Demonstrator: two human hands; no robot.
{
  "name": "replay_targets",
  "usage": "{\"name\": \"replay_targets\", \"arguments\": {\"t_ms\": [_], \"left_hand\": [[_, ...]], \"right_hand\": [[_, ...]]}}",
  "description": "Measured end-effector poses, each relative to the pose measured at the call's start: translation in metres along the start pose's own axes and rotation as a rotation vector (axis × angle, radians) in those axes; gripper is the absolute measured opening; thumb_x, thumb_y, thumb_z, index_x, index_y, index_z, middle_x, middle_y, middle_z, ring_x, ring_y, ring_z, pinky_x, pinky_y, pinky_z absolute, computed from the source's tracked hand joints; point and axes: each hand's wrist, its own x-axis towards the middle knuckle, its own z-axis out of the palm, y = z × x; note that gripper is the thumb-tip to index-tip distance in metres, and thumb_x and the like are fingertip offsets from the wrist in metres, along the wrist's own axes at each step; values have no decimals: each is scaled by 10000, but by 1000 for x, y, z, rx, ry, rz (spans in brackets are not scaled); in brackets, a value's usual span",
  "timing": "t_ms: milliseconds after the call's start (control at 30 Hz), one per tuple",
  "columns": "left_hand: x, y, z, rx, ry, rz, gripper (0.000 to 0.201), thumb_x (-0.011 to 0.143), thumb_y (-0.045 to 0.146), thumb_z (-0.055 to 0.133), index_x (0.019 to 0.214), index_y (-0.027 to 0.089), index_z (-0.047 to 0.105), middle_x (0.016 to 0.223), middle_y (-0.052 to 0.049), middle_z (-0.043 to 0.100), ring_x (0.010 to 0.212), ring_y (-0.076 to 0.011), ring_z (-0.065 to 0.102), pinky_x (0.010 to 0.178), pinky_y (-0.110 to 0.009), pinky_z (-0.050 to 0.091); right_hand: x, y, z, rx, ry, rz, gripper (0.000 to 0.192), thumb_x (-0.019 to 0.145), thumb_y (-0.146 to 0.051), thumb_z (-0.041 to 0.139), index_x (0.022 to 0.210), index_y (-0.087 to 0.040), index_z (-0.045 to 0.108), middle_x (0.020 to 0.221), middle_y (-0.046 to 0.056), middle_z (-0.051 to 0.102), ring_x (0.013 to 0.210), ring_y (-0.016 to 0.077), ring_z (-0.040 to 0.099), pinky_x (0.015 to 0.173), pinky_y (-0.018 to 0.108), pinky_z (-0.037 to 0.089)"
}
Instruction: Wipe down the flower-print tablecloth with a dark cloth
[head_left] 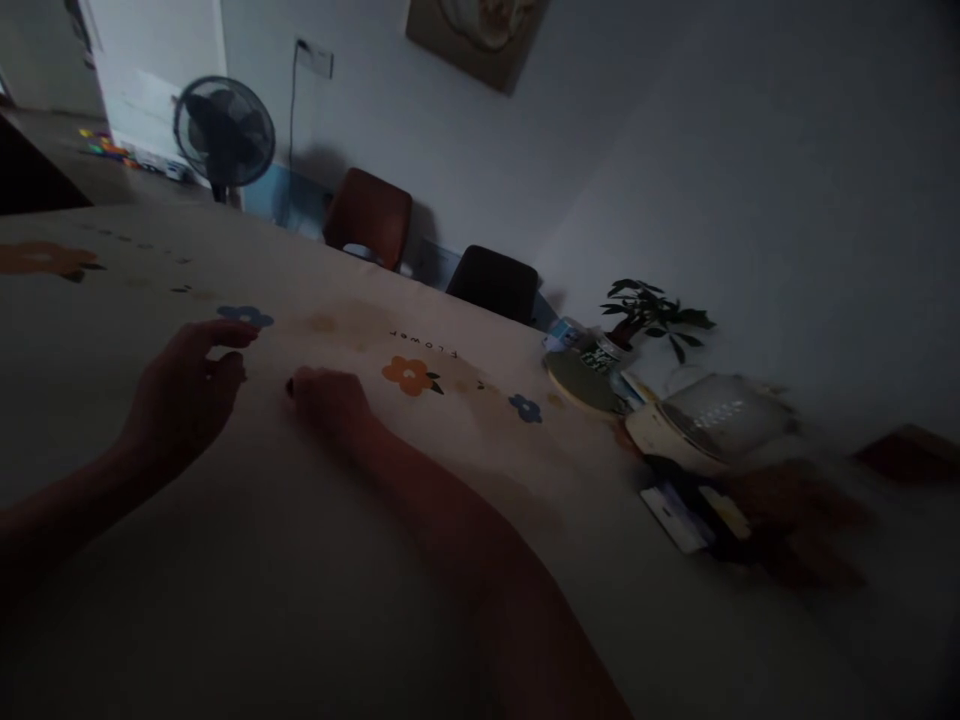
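While the unclenched left hand (180,390) is beside a blue printed flower (244,317) toward the tabletop's (247,600) far edge, whether the curled right hand (328,402) grips anything is unclear; a potted plant (636,333) and round mat (576,380) crowd the right end.

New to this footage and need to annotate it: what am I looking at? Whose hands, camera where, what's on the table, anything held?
There is no machine here, just a person's own bare hands. The single picture comes from a camera worn on the head, looking forward and down. The left hand has thumb and forefinger apart, with nothing clearly held. The right hand is curled; a small dark spot shows at its fingertips, too dim to identify. Both are over a flower-printed tablecloth. Toward the picture's right are a potted plant and blurred clutter. Beyond the table are a fan and two chairs.
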Motion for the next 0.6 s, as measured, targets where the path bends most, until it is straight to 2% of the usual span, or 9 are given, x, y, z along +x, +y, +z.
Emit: {"name": "replay_targets", "arguments": {"t_ms": [133, 233, 300, 333, 400, 467, 533, 600], "left_hand": [[4, -6, 3, 14, -19, -12, 314, 821, 246, 467, 1100, 208, 607, 1250, -33, 627, 804, -157, 630, 903, -379, 519], [6, -12, 6, -8, -19, 3, 345, 793, 286, 465, 1094, 202, 612, 1233, -65, 631, 824, -186, 637, 902, -420, 531], [5, -13, 7, -40, -17, 56, 350, 775, 322, 472, 1068, 194, 614, 1215, -86, 633, 892, -214, 644, 861, -406, 553], [5, -12, 8, -55, -14, 94, 342, 765, 336, 477, 1041, 187, 615, 1200, -97, 633, 935, -227, 645, 833, -391, 563], [4, -9, 8, -80, -22, 146, 334, 752, 350, 485, 1004, 176, 616, 1186, -117, 626, 974, -236, 644, 780, -365, 577], [3, -6, 8, -86, -28, 153, 333, 744, 350, 489, 989, 166, 619, 1188, -131, 619, 955, -233, 648, 759, -364, 582], [4, -3, 8, -78, -16, 144, 342, 746, 340, 494, 1004, 157, 624, 1195, -137, 618, 963, -236, 645, 767, -371, 581], [6, -3, 6, -57, 5, 116, 346, 753, 316, 505, 1028, 147, 630, 1202, -137, 616, 987, -241, 640, 784, -371, 578]], "right_hand": [[9, 11, -2, 83, -45, 37, 365, 991, -435, 398, 1052, -166, 636, 1018, 87, 722, 864, 200, 651, 734, 305, 470], [-8, 47, -22, 168, 3, 267, 461, 981, -571, 368, 1058, -212, 646, 1020, 56, 718, 886, 192, 656, 703, 267, 465], [-31, 86, -41, 178, 67, 486, 481, 974, -612, 357, 1080, -247, 652, 1037, 40, 711, 923, 189, 656, 723, 252, 468], [-46, 108, -50, 153, 93, 565, 465, 999, -561, 325, 1103, -244, 649, 1075, 54, 702, 970, 193, 651, 755, 256, 470], [-79, 149, -64, 105, 108, 695, 457, 1023, -459, 277, 1119, -204, 644, 1108, 108, 686, 1015, 224, 641, 809, 295, 477], [-113, 181, -68, 52, 123, 798, 422, 1008, -394, 327, 1160, -144, 630, 1172, 172, 652, 1083, 267, 616, 882, 355, 472], [-141, 199, -63, 17, 128, 835, 370, 969, -322, 429, 1202, -110, 622, 1253, 211, 609, 1158, 302, 579, 965, 417, 441], [-156, 204, -52, 9, 135, 812, 357, 934, -227, 467, 1227, -98, 624, 1298, 218, 586, 1209, 305, 552, 1032, 443, 399]]}}
